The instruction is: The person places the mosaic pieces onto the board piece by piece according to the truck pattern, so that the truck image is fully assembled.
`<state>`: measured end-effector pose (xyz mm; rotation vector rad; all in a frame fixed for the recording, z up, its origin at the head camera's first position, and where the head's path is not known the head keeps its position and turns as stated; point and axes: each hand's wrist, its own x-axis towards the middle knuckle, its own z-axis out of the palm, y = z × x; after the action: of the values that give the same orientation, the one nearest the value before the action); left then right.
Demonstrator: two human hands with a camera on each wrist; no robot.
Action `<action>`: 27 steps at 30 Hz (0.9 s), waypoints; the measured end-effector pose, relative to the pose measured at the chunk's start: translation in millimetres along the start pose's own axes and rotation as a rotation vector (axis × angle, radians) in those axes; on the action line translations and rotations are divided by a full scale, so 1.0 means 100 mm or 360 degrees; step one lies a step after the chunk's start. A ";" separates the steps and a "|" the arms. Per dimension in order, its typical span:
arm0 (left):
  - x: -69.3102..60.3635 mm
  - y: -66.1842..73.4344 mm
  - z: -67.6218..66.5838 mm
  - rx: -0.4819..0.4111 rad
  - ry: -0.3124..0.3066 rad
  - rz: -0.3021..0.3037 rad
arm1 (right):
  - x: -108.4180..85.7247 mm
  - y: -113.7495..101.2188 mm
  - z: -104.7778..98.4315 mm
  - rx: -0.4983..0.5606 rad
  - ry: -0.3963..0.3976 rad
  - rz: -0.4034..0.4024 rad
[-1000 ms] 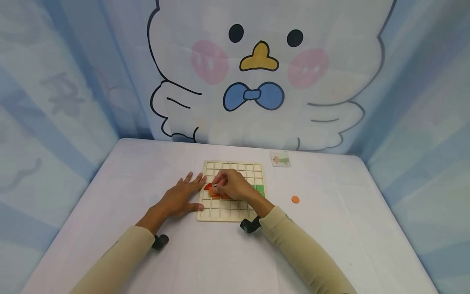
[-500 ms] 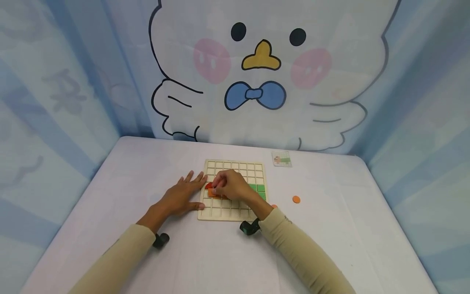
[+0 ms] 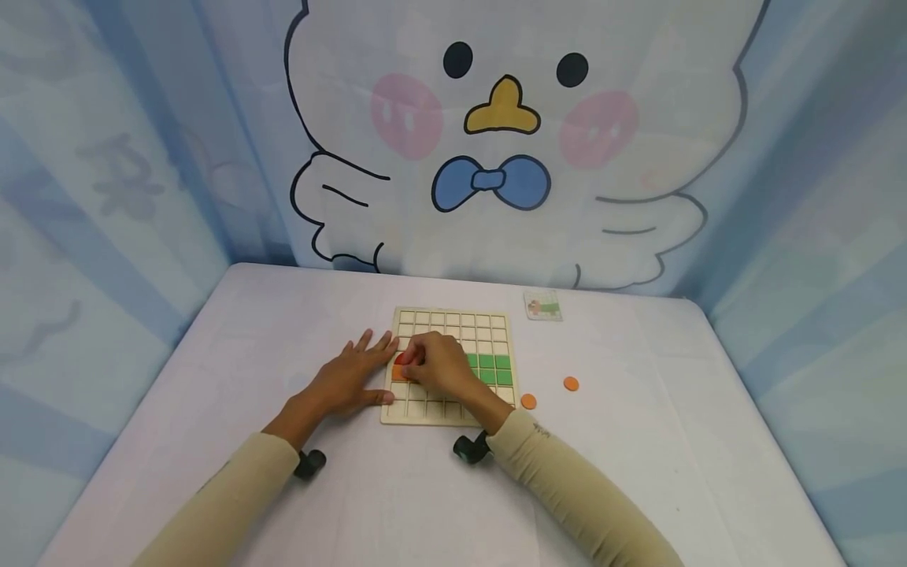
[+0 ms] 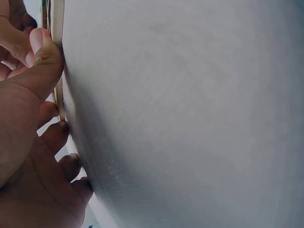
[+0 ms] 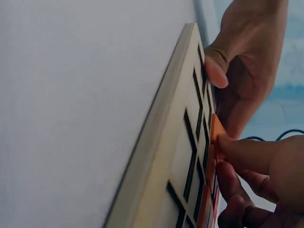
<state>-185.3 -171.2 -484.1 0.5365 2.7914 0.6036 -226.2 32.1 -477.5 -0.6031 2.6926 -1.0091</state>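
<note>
A pale wooden grid board point(image 3: 448, 410) lies on the table with square cells. My left hand point(image 3: 345, 381) rests at its left edge, fingers spread and thumb on the near-left part. My right hand point(image 3: 441, 367) is over the board's left side. Its thumb and fingers pinch an orange tile point(image 3: 398, 372) at the leftmost column; in the right wrist view the orange tile point(image 5: 217, 126) tilts a little at its cell. A red piece point(image 3: 399, 360) shows just behind it, partly covered by the fingers. Green tiles point(image 3: 494, 369) fill cells at the right; the right hand hides the middle.
Two orange discs point(image 3: 528, 402) lie on the table right of the board, one farther out. A small picture card point(image 3: 542, 305) lies beyond the board's far right corner. A patterned curtain point(image 3: 489, 236) hangs behind the table's far edge.
My right hand has shifted slightly left, and the orange tile has moved left to the board's edge column. More green tiles and a second orange disc are uncovered. The left hand stays put.
</note>
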 end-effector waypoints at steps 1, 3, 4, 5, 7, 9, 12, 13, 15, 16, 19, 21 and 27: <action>0.00 0.00 0.00 0.0001 0.0002 0.0000 | 0.00 0.00 0.00 -0.0023 0.0003 0.0005; 0.00 0.01 0.00 0.0000 0.0004 -0.0002 | -0.01 -0.01 0.01 -0.0061 0.0006 0.0017; 0.00 0.01 0.00 0.0000 0.0004 -0.0002 | -0.01 -0.02 0.01 -0.0074 0.0006 0.0018; 0.00 0.01 0.00 -0.0003 0.0003 -0.0002 | -0.01 -0.02 0.00 -0.0080 0.0002 0.0019; 0.00 0.02 0.00 -0.0006 0.0000 0.0000 | -0.03 -0.02 -0.01 -0.0076 0.0000 0.0011; 0.00 0.02 0.01 -0.0003 0.0000 0.0005 | -0.05 -0.02 -0.03 -0.0068 -0.0002 -0.0002; 0.01 0.03 0.01 -0.0010 -0.0010 -0.0006 | -0.10 -0.01 -0.08 -0.0027 0.0007 -0.0016; 0.01 0.03 0.01 -0.0008 -0.0012 -0.0008 | -0.12 0.01 -0.11 -0.0016 0.0012 -0.0018; 0.01 0.04 0.02 0.0003 -0.0018 -0.0014 | -0.17 0.05 -0.16 0.0015 0.0033 -0.0016; 0.01 0.05 0.02 0.0001 -0.0029 -0.0026 | -0.20 0.07 -0.18 0.0030 0.0046 -0.0015; 0.01 0.06 0.02 0.0017 -0.0042 -0.0052 | -0.30 0.16 -0.27 0.0034 0.0096 -0.0006; 0.01 0.07 0.02 0.0027 -0.0045 -0.0075 | -0.36 0.22 -0.33 0.0030 0.0136 0.0007; 0.02 0.06 0.04 0.0036 -0.0029 -0.0108 | -0.55 0.37 -0.54 0.0016 0.0219 0.0085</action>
<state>-184.3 -163.6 -484.9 0.4474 2.7900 0.5510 -205.6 113.4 -459.7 -0.4731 2.8037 -1.0865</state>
